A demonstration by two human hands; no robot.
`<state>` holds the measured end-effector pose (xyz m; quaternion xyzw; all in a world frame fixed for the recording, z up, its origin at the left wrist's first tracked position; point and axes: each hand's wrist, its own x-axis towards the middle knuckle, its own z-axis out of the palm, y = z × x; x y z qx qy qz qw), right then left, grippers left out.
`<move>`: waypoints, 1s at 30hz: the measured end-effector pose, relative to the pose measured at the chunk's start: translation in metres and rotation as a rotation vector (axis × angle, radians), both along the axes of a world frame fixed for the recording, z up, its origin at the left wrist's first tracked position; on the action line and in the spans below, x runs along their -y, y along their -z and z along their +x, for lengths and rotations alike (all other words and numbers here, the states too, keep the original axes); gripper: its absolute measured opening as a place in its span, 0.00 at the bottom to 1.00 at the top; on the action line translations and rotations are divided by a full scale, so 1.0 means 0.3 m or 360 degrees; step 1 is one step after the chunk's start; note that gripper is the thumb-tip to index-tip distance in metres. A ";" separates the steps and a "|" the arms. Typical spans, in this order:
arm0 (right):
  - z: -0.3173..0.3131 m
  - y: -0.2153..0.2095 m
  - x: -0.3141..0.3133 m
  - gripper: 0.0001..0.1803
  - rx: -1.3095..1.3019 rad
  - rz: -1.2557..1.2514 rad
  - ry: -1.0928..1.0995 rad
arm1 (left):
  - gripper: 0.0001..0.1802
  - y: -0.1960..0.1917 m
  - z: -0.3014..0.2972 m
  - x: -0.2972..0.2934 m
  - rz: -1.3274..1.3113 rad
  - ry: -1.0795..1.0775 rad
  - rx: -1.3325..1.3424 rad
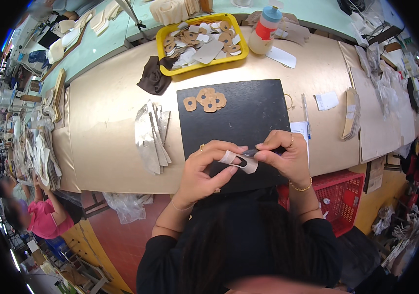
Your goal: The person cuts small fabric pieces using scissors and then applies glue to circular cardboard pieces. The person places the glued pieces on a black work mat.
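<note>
In front of my chest my left hand (203, 169) is closed on a small pale curled piece (251, 167) with a dark oval opening. My right hand (288, 156) pinches a small dark piece (250, 153) against its upper edge; whether this is cloth or a tool I cannot make out. Both hands are over the near part of a black board (241, 105). On the board's far left lie several tan patches (210, 104) with dark holes, one apart from the overlapping others.
Beyond the board stands a yellow tray (204, 71) of tan and white pieces, beside a blue-topped bottle (264, 33). Dark cloth (154, 78) lies near the tray. Grey cut pieces (149, 137) lie left. A red crate (337, 196) stands below the table's right side.
</note>
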<state>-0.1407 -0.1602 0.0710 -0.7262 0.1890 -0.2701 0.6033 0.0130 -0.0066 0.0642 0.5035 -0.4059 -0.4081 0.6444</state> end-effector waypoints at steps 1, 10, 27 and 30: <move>0.002 -0.001 0.003 0.13 0.0005 -0.0001 -0.0037 | 0.10 0.000 0.000 -0.004 0.0013 0.0057 -0.0234; 0.026 -0.009 0.020 0.15 0.0091 -0.0092 -0.0275 | 0.10 0.014 0.005 -0.023 0.0024 0.0445 -0.1020; 0.051 -0.019 -0.002 0.14 0.0365 -0.0588 -0.0069 | 0.10 0.001 -0.020 -0.006 -0.0007 0.0481 -0.1330; 0.050 -0.027 0.007 0.14 0.0353 -0.0685 -0.0073 | 0.10 -0.001 -0.011 -0.017 0.0066 0.0531 -0.1437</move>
